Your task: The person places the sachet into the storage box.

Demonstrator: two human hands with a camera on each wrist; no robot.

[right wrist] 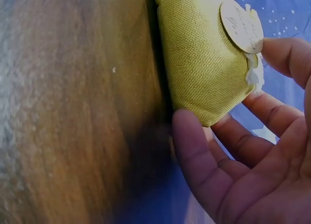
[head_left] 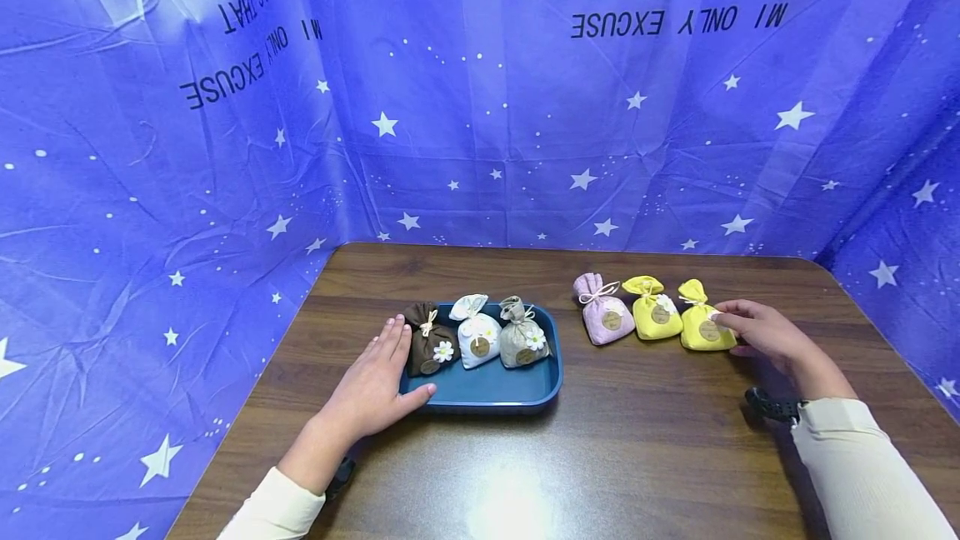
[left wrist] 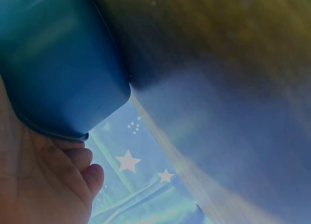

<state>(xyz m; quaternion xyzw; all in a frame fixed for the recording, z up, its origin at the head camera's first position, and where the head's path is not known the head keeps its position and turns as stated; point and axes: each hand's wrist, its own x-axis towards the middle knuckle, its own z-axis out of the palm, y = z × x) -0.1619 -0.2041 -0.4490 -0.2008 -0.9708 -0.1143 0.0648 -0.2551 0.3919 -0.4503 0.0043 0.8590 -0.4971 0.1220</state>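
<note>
My left hand (head_left: 374, 383) rests with fairly straight fingers along the left rim of a blue tray (head_left: 487, 394). The tray's wall (left wrist: 63, 73) is against that hand in the left wrist view. Inside stand a brown pouch (head_left: 424, 348), a white pouch (head_left: 471, 336) and a grey pouch (head_left: 516, 342), side by side. At the right, my right hand (head_left: 776, 342) holds the side of the rightmost yellow pouch (head_left: 697, 335). In the right wrist view, the fingers (right wrist: 192, 141) curl at the edge of that pouch (right wrist: 199, 59), near its round tag.
A pink pouch (head_left: 597, 322) and another yellow pouch (head_left: 651, 327) stand left of the held one, on the brown wooden table (head_left: 637, 440). Blue star-printed cloth (head_left: 480, 123) hangs behind the table and on both sides.
</note>
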